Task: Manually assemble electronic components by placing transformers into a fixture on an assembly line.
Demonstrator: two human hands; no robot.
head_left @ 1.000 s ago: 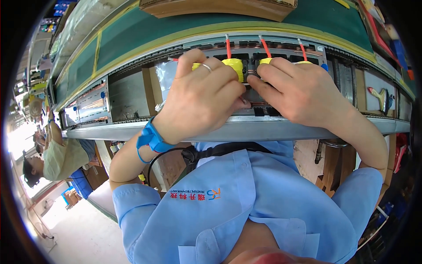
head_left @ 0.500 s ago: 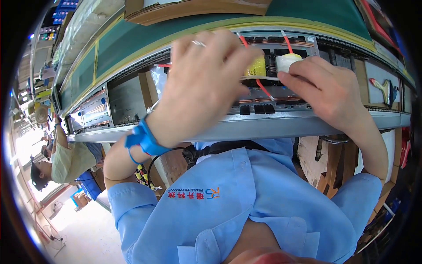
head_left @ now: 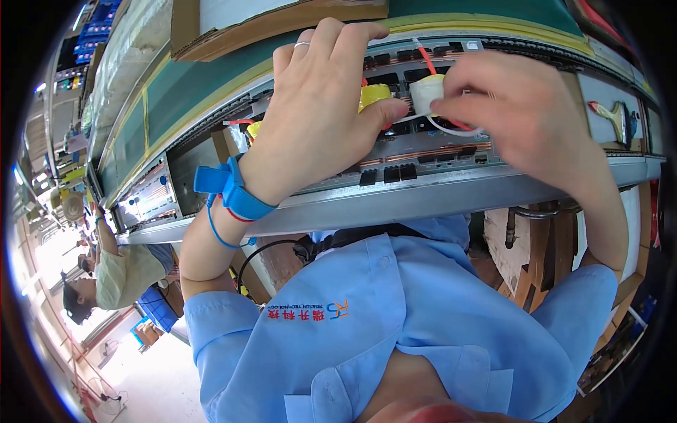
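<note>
My left hand (head_left: 317, 106), a blue band round its wrist, lies over a circuit board (head_left: 423, 151) with its fingers stretched out. Its thumb reaches to a yellow-wrapped round part (head_left: 374, 95). Beside that stands a white-wrapped round part (head_left: 427, 95) with a red wire (head_left: 427, 59) rising behind it. At the white part's right side, my right hand (head_left: 518, 116) has thumb and fingers pinched together, slightly blurred. They appear to hold a thin white strip (head_left: 451, 132), which passes in front of the round parts and curves back under the fingers. The left fingertips' contact is partly hidden.
The board sits in a metal-railed conveyor (head_left: 416, 197). A cardboard box (head_left: 282, 25) stands on the green surface behind it. To the right lies a brush (head_left: 618, 121); further left along the line is another board (head_left: 147, 196). Another person (head_left: 116, 282) is at far left.
My left hand has moved slightly left and away, its fingers stretching out. My right hand has turned and moved slightly, and the white strip now curves into a loop. The boards have shifted left in view.
</note>
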